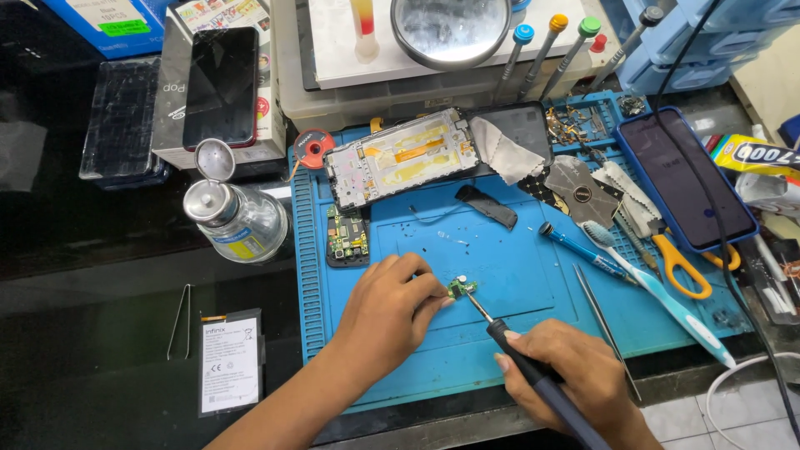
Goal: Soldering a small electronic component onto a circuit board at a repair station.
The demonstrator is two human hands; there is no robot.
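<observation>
Pinched small board (pixel 459 288), gripped soldering iron (pixel 533 375)

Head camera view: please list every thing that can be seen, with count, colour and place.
repair mat: one, blue, centre
small circuit board: one, green, pinched by left hand
soldering iron: one, dark, in right hand, tip at board
opened phone frame: one, silver and yellow, mat top
mainboard: one, green, mat left
liquid dispenser bottle: one, clear, left of mat
battery: one, white label, lower left
toothbrush: one, pale blue, right
tweezers: one, metal, right
left hand: holding board
right hand: gripping iron
</observation>
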